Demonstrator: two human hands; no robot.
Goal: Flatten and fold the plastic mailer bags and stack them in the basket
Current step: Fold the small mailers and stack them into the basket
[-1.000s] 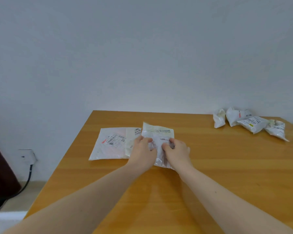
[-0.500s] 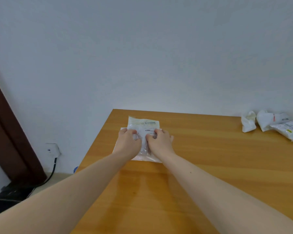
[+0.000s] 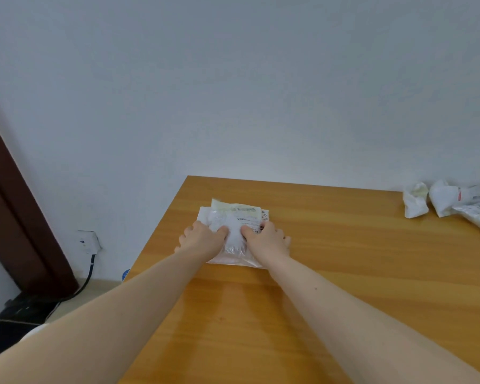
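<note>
**Pressing the folded mailer flat on the pile**

Both my hands are down on the mailer bag point(image 3: 234, 231), which lies on the table point(image 3: 344, 273) directly under and between them, on top of another flattened bag whose white edge shows just beyond my left fingers. My left hand point(image 3: 203, 239) and right hand point(image 3: 266, 239) sit side by side, a narrow strip of plastic showing between the thumbs. Whether the fingers are curled into the film or only bearing down flat, I cannot tell.

Judgement on technique: keep the palms low and spread the pressure outward from that middle strip, so trapped air leaves at the edges and the crease holds. The film looks slippery; pushing sideways too hard may skate the top bag off the one beneath.

More crumpled bags point(image 3: 449, 203) lie well off to the right of my right hand. No basket in view.

Against half a second ago: my hands have parted slightly, uncovering more of the middle, and the view has swung further left.
</note>
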